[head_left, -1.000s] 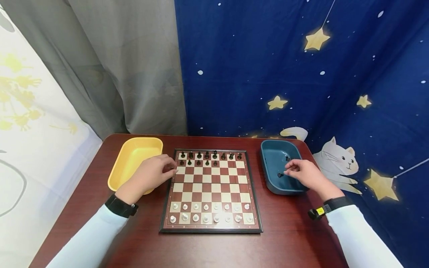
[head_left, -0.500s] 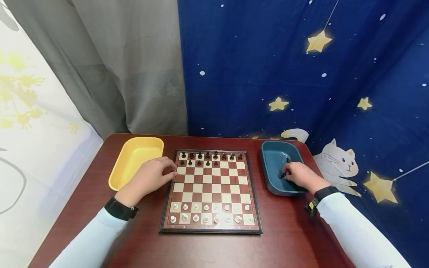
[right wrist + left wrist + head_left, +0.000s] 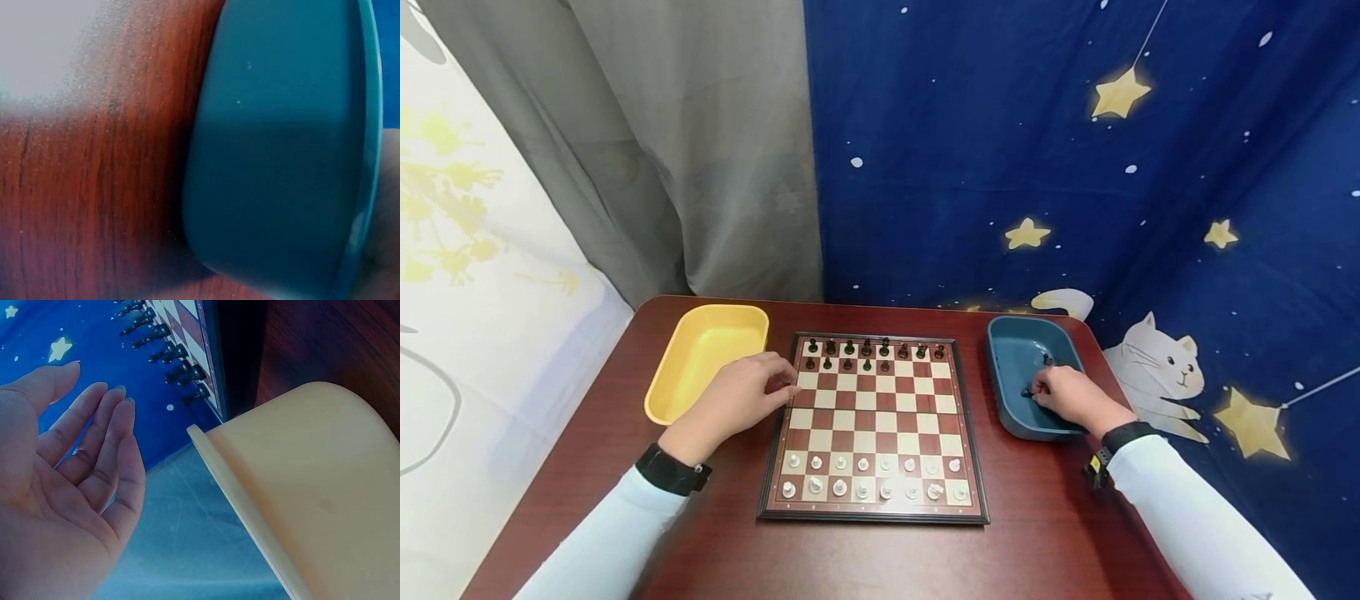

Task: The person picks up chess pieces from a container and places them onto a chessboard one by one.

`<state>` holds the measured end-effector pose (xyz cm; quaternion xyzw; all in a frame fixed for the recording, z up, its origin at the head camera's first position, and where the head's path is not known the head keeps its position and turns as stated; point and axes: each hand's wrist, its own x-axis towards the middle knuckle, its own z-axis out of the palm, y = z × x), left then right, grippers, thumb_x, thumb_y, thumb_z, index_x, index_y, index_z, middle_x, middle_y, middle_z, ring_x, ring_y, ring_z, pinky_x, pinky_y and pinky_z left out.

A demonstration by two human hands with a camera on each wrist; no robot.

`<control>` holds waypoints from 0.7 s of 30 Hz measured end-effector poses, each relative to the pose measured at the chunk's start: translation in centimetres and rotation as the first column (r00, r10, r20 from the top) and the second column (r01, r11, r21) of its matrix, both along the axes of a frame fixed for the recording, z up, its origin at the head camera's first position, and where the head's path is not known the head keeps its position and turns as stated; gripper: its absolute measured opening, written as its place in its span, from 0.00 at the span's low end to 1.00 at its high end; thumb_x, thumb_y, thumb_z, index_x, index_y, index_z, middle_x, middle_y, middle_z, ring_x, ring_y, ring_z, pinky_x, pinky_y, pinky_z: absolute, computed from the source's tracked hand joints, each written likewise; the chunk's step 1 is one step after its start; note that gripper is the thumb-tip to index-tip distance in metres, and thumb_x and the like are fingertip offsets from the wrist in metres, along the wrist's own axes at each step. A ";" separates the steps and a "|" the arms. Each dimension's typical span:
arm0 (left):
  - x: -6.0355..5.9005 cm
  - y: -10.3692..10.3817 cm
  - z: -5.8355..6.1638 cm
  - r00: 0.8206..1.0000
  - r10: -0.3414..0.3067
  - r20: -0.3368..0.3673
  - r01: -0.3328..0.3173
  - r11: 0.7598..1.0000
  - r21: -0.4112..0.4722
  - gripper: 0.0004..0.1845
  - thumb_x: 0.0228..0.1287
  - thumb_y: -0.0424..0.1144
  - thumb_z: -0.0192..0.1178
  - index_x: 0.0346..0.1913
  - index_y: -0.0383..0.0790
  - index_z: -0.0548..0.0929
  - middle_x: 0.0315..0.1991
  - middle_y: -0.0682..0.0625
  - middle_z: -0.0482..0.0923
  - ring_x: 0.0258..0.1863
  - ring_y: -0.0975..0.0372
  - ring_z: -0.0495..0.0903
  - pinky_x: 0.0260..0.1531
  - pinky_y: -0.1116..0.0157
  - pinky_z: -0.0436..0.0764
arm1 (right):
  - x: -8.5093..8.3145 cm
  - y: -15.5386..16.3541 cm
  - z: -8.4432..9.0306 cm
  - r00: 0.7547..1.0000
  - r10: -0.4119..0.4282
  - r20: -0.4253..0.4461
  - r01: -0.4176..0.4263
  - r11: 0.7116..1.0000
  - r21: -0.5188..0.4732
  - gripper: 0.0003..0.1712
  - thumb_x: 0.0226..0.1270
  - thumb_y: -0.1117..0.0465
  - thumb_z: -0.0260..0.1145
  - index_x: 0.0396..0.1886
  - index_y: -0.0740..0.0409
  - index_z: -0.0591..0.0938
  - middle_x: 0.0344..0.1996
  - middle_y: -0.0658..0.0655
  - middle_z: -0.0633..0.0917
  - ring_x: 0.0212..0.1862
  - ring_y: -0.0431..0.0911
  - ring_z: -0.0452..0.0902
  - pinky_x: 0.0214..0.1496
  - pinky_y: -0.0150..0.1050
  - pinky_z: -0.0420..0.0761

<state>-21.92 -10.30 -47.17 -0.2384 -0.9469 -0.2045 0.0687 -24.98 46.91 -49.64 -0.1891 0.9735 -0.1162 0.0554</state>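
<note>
In the head view the right hand (image 3: 1071,396) reaches into the blue bin (image 3: 1017,421), its fingers curled and pinching a small black chess piece (image 3: 1027,392) near the floor. Another black piece (image 3: 1048,360) lies just behind that hand. The left hand (image 3: 733,396) hovers between the yellow bin and the chessboard (image 3: 875,400), holding nothing; the left wrist view shows its palm and loosely bent fingers (image 3: 128,469). Black chess pieces (image 3: 867,347) fill the far row, with several pawns (image 3: 847,364) in front. In the right wrist view the bin's outer wall (image 3: 275,156) hides most of the hand.
The yellow bin (image 3: 662,375) stands left of the board, partly behind the left hand. White chess pieces (image 3: 839,487) stand in two rows along the near edge. Curtains (image 3: 925,167) hang behind the dark red table (image 3: 872,558).
The right hand has lowered into the blue bin and its fingers have closed at a black piece. The left hand has stayed in place. The head view has shifted slightly.
</note>
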 end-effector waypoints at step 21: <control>0.2 6.1 1.0 0.986 -0.165 -0.021 0.165 0.986 -0.005 0.11 0.75 0.48 0.74 0.52 0.47 0.92 0.46 0.53 0.89 0.45 0.59 0.89 0.47 0.57 0.88 | 2.9 -11.6 7.1 0.975 0.167 -0.144 -0.169 0.986 -0.002 0.05 0.72 0.65 0.77 0.40 0.50 0.88 0.36 0.45 0.84 0.37 0.41 0.77 0.41 0.44 0.83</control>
